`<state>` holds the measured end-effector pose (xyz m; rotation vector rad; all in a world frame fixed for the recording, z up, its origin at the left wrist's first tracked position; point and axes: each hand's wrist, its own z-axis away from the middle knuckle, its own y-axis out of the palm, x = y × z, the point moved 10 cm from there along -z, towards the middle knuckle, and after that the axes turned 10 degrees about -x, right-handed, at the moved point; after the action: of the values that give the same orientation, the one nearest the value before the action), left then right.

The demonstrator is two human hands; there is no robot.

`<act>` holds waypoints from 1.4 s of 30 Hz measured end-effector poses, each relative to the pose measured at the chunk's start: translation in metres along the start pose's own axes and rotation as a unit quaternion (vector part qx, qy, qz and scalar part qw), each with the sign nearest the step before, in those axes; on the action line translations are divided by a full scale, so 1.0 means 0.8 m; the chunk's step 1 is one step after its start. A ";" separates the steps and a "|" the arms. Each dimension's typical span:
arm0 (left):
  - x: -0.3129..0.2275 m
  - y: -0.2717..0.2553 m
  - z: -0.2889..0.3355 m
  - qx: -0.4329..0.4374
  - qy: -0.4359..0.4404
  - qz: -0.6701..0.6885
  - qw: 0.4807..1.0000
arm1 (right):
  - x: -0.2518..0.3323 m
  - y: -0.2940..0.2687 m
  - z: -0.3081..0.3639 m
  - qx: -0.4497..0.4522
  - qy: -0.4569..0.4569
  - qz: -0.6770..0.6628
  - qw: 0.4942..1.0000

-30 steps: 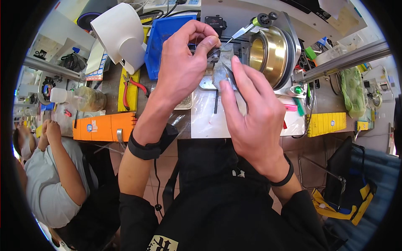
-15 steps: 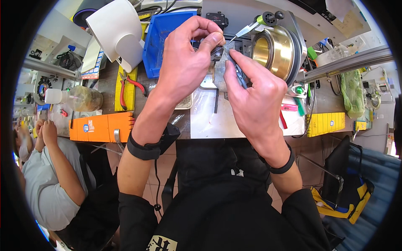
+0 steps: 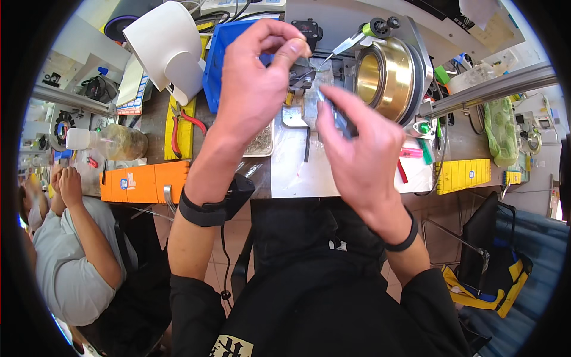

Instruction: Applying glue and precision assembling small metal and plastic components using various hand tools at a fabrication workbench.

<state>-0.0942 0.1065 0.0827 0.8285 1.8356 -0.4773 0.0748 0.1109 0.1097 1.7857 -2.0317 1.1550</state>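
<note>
Above the small metal fixture (image 3: 310,106) at the back middle, my left hand (image 3: 253,80) is closed, thumb and forefinger pinched together. What lies between the fingertips is too small to make out. My right hand (image 3: 366,146), smeared by motion, is closed around a slim grey tool (image 3: 340,119), mostly hidden by the fingers; its kind cannot be told. Close to the fixture, a thin pointed tip on a holder with a green and black knob (image 3: 379,27) angles down. A brass-coloured ring-shaped wheel (image 3: 386,80) stands just right of it.
A blue bin (image 3: 213,83) stands behind my left hand. Red-handled pliers (image 3: 176,131) rest on a yellow strip at the left, near an orange block (image 3: 143,181) and a clear bottle (image 3: 122,141). White paper (image 3: 291,172) covers the bench front. Another person (image 3: 74,250) sits at left.
My left hand has shifted slightly left, away from the fixture, still pinched. My right hand has moved a little down and left with the grey tool, widening the gap between the hands.
</note>
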 end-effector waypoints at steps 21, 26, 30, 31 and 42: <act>-0.047 -0.064 0.004 -0.084 0.308 -0.550 0.772 | -0.094 -0.085 0.099 0.087 0.013 0.215 0.973; -0.058 -0.085 0.023 -0.090 0.077 -0.482 0.868 | -0.058 -0.042 0.093 0.110 0.135 -0.046 0.984; -0.019 -0.029 0.066 0.089 0.010 -0.529 0.844 | -0.039 0.024 0.085 0.135 0.308 -0.297 0.894; -0.008 -0.014 0.074 0.096 0.020 -0.536 0.839 | -0.047 0.040 0.085 0.099 0.376 -0.376 0.841; 0.013 -0.006 0.079 -0.057 0.114 -0.389 0.912 | -0.090 0.089 0.043 -0.054 0.451 -0.459 0.763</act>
<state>-0.0595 0.0655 0.0477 0.0290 2.3617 -0.7801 0.0400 0.1397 0.0130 1.3798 -0.5186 1.1315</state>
